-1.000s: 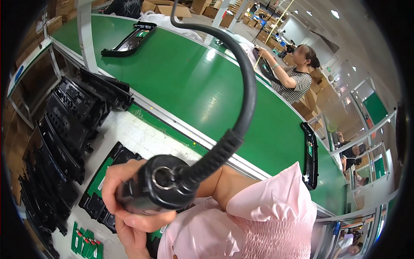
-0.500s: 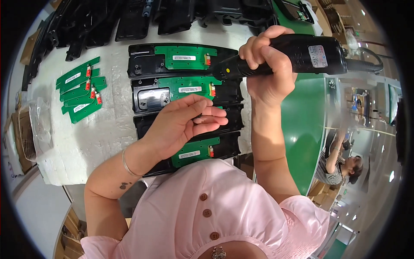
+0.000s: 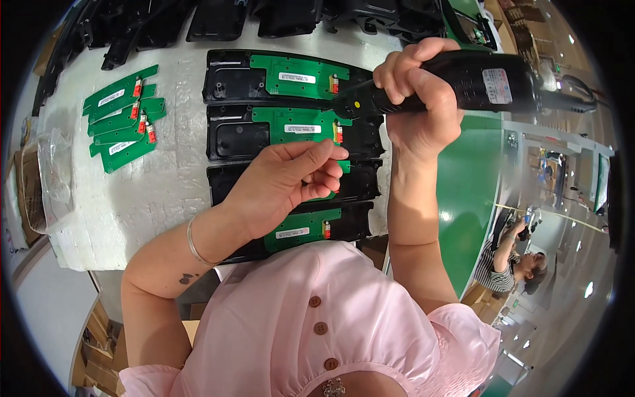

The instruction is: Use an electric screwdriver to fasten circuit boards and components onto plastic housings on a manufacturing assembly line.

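My right hand is wrapped round a black electric screwdriver, held nearly level with its front end pointing left, over the right ends of the upper panels. A row of black plastic panels lies before me. Green circuit boards with white labels and red-and-white connectors sit on them. My left hand is closed, thumb and forefinger pinched beside the connector of the second panel from the top. Whatever those fingers hold is hidden. The hand partly covers the third panel.
Several loose green circuit boards overlap on the white foam surface at the left. More black plastic parts line the far edge. A clear plastic bag lies far left. Another person sits beyond the green surface at right.
My left hand has moved slightly up and right, its spread fingers drawing into a pinch near the connector. A small dark piece seen in them is now hidden. The screwdriver stays in my right hand.
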